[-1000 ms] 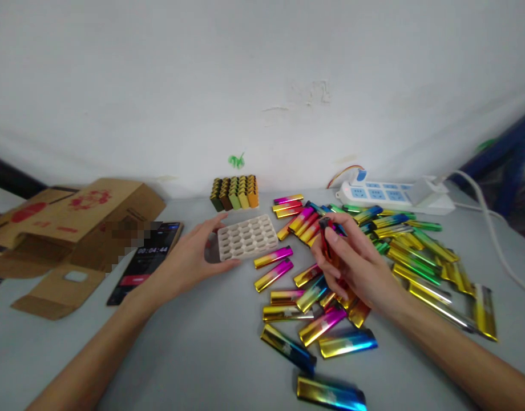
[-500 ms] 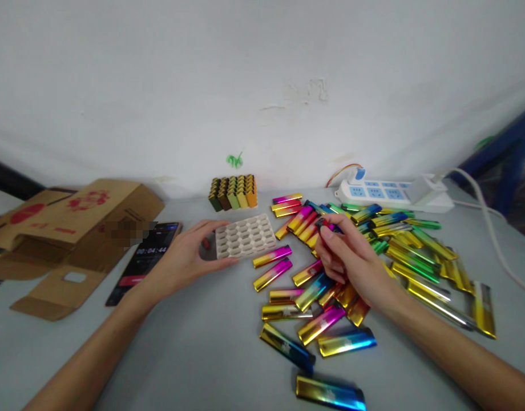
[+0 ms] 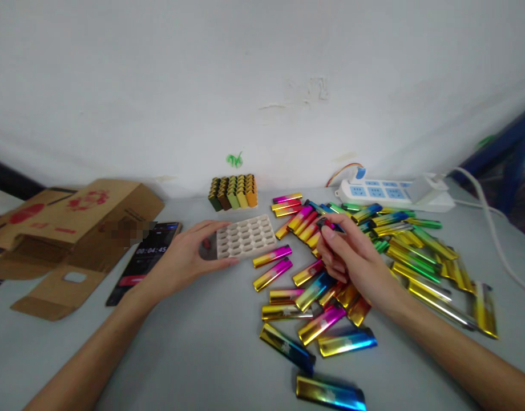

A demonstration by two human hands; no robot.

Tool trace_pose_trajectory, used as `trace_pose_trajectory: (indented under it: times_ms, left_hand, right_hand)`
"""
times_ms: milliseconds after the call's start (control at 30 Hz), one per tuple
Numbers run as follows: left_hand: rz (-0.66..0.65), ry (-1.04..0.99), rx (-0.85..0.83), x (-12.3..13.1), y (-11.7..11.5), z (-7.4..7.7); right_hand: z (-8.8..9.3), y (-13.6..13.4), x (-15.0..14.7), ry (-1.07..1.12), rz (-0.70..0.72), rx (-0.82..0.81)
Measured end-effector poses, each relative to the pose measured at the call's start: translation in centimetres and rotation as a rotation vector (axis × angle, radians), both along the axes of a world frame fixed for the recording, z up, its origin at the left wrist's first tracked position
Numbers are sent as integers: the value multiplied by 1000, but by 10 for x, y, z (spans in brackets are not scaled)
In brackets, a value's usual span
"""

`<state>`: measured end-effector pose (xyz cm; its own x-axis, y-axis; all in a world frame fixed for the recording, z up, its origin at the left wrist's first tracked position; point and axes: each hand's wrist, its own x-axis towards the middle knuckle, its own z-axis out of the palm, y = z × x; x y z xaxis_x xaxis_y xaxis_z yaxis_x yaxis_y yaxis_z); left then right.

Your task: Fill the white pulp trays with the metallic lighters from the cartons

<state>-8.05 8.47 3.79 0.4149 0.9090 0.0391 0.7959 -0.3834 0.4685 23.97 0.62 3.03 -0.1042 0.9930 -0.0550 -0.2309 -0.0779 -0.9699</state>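
Note:
In the head view, my left hand (image 3: 188,257) grips the left end of a white tray (image 3: 246,236), thumb along the near side and fingers along the far side. The tray lies on the table and has rows of hollow oval slots. My right hand (image 3: 348,248), over a pile of lighters, is closed with thumb and forefinger pinching a lighter (image 3: 324,223). Only its dark and reddish end shows; the rest is hidden by the fingers. Shiny lighters in gold, pink, blue and green lie loose around it, such as a gold-and-pink lighter (image 3: 321,325).
Against the wall stands a block of upright gold and dark lighters (image 3: 232,193) in rows. On the left are an open cardboard box (image 3: 112,217) and a phone (image 3: 138,265) running a timer. A white power strip (image 3: 380,195) with a cable (image 3: 485,211) sits at the back right.
Both hands stay almost still, with the tray and the pinched lighter nearly where they were. The phone's timer has advanced by a second.

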Motion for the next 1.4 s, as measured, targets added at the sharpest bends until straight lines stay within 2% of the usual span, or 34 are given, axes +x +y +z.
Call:
trace_pose_trajectory:
  times_ms: [167,367,700,900,1133,1400]
  left_hand:
    - [5,6,3,1,0,1]
    - [7,20,18,2,-1,1]
    - [15,41,28,3,-2,1]
    - [20,53,19,4,0,1]
    - [39,41,15,3,0,0]
    - [36,26,13,2,1,-2]
  right_hand:
    - [4,0,0,-44,30,18]
    - [2,1,1,-106,-40,102]
    - [0,0,6,-322,-103,129]
    - [-5,2,8,-325,-169,114]
    - [-6,5,7,-197,-276,1]
    - [-8,4,8,-243,-219,59]
